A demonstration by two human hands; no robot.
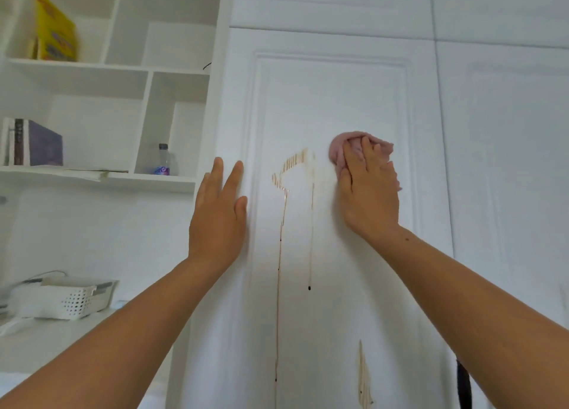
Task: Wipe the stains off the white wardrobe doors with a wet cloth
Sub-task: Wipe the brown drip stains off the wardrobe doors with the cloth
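A white panelled wardrobe door (338, 100) fills the middle of the view. Brown stains (291, 165) smear its centre, and two thin drips (279, 254) run down from them. Another brown smear (363, 378) sits lower on the door. My right hand (369, 193) presses a bunched pink cloth (338, 145) flat against the door, just right of the upper stain. My left hand (218, 214) rests open and flat on the door's left frame, fingers pointing up.
White open shelves stand at the left with a yellow box (55, 29), books (34, 143) and a plastic bottle (163, 160). A white perforated basket (67, 300) sits on a counter at lower left. More wardrobe doors (508, 131) continue to the right.
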